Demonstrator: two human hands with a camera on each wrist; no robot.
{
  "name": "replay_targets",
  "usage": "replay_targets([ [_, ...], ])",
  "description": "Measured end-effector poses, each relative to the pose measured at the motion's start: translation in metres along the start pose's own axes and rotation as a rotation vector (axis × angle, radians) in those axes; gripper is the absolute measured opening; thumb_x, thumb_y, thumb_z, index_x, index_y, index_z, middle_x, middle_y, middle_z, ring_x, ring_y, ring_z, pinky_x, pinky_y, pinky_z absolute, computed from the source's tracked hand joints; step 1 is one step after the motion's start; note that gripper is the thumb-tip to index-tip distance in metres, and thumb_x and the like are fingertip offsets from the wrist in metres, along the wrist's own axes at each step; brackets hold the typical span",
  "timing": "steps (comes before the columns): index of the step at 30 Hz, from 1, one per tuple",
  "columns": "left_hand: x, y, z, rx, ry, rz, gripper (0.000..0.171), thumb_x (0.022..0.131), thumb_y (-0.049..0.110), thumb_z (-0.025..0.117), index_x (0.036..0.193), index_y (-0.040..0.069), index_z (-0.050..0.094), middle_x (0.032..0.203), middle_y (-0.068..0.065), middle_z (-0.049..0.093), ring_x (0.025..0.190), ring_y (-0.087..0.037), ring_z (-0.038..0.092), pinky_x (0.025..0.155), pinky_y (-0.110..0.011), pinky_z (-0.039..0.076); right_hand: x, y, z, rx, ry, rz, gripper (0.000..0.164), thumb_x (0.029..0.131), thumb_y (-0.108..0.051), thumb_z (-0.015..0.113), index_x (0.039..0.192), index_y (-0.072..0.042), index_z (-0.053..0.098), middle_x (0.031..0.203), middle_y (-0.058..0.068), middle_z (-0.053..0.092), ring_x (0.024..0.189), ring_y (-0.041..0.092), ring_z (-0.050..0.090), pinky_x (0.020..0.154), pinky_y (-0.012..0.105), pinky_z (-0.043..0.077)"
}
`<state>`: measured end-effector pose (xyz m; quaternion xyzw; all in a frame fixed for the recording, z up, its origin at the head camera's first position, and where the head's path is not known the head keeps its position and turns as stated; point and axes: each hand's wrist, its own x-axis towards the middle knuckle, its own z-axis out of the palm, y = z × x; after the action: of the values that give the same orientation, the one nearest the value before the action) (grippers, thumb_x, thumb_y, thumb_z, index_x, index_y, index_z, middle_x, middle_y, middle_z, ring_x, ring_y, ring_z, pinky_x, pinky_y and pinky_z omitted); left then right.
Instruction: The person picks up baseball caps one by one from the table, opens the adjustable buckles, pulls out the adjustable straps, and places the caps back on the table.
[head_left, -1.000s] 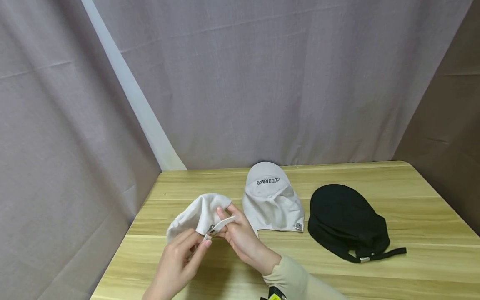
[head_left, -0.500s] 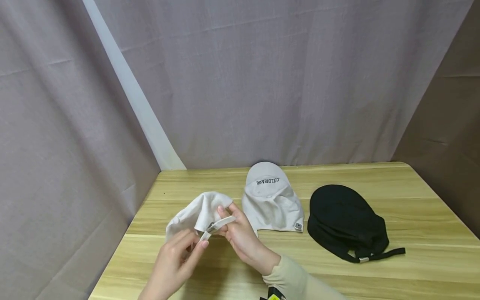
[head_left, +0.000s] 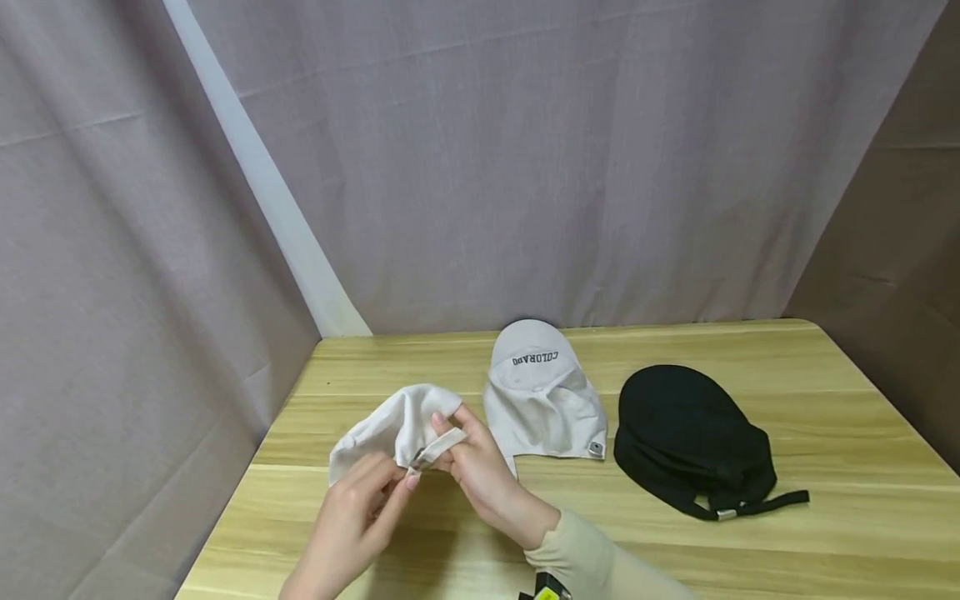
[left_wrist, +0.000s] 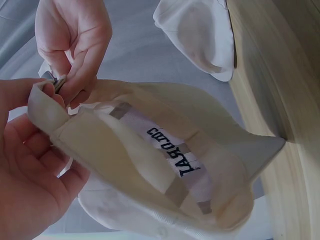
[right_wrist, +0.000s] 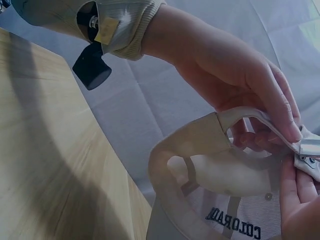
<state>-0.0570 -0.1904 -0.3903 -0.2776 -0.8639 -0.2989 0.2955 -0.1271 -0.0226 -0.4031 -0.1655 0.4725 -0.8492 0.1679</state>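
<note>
Both hands hold an off-white baseball cap above the front left of the table. My left hand pinches its back strap between thumb and fingers, right at the metal buckle. On the other side of the buckle, my right hand grips the strap, whose loose end sticks out past the thumb. In the left wrist view the cap's opening faces the camera, and dark lettering shows on the inner lining. Fingers partly hide the buckle in the head view.
Another off-white cap with COLORADO lettering lies behind the right hand, its brim toward the far edge. To its right is a black cap with its strap trailing rightward. The wooden table backs onto grey curtains.
The left fingers have shifted slightly along the strap by the buckle. Both hands keep hold of the cap; the other two caps lie in place.
</note>
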Motion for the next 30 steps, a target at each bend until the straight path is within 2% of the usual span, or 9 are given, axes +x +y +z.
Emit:
replay_targets([
  [5, 0.001, 0.000, -0.001, 0.009, -0.011, 0.010, 0.018, 0.092, 0.006, 0.070, 0.089, 0.022, 0.062, 0.078, 0.013, 0.047, 0.071, -0.008, 0.046, 0.066, -0.013, 0.034, 0.000, 0.001, 0.002, 0.012, 0.018, 0.001, 0.042, 0.107, -0.018, 0.050, 0.142, 0.005, 0.043, 0.112, 0.010, 0.063, 0.094, 0.015, 0.068, 0.085, 0.031, 0.055],
  [9, 0.000, 0.001, 0.001, -0.013, 0.004, -0.027, 0.019, 0.093, 0.005, 0.070, 0.089, 0.022, 0.063, 0.078, 0.013, 0.049, 0.069, -0.008, 0.046, 0.063, -0.012, 0.036, -0.001, 0.002, 0.004, 0.043, 0.044, -0.005, 0.039, 0.107, -0.015, 0.047, 0.140, 0.005, 0.042, 0.107, 0.009, 0.063, 0.087, 0.014, 0.070, 0.080, 0.031, 0.056],
  [14, -0.003, 0.002, 0.006, -0.029, 0.041, -0.085, 0.020, 0.093, 0.005, 0.070, 0.087, 0.022, 0.063, 0.078, 0.013, 0.050, 0.069, -0.005, 0.046, 0.058, -0.012, 0.038, 0.000, 0.004, 0.008, 0.075, 0.064, -0.015, 0.035, 0.108, -0.011, 0.044, 0.139, 0.004, 0.041, 0.112, 0.012, 0.064, 0.092, 0.017, 0.071, 0.083, 0.033, 0.057],
  [17, -0.005, 0.002, 0.010, -0.024, 0.056, -0.098, 0.019, 0.093, 0.005, 0.071, 0.086, 0.021, 0.062, 0.078, 0.013, 0.049, 0.069, -0.003, 0.045, 0.056, -0.012, 0.038, 0.001, 0.006, 0.009, 0.073, 0.078, -0.012, 0.033, 0.108, -0.010, 0.043, 0.138, 0.003, 0.042, 0.114, 0.013, 0.065, 0.095, 0.019, 0.071, 0.085, 0.035, 0.057],
  [23, -0.006, 0.001, 0.008, -0.005, 0.039, -0.052, 0.019, 0.092, 0.005, 0.071, 0.086, 0.021, 0.063, 0.076, 0.013, 0.050, 0.069, -0.005, 0.046, 0.061, -0.012, 0.036, 0.000, 0.008, 0.005, 0.054, 0.043, 0.008, 0.039, 0.107, -0.013, 0.046, 0.142, 0.004, 0.041, 0.117, 0.016, 0.063, 0.097, 0.022, 0.071, 0.086, 0.038, 0.057],
  [30, -0.004, 0.000, -0.001, 0.020, -0.036, 0.003, 0.017, 0.092, 0.007, 0.071, 0.090, 0.022, 0.062, 0.079, 0.014, 0.050, 0.071, -0.006, 0.047, 0.065, -0.017, 0.038, -0.001, 0.004, 0.002, 0.032, -0.010, 0.028, 0.043, 0.107, -0.016, 0.048, 0.145, 0.003, 0.039, 0.118, 0.018, 0.061, 0.097, 0.022, 0.071, 0.088, 0.038, 0.056],
])
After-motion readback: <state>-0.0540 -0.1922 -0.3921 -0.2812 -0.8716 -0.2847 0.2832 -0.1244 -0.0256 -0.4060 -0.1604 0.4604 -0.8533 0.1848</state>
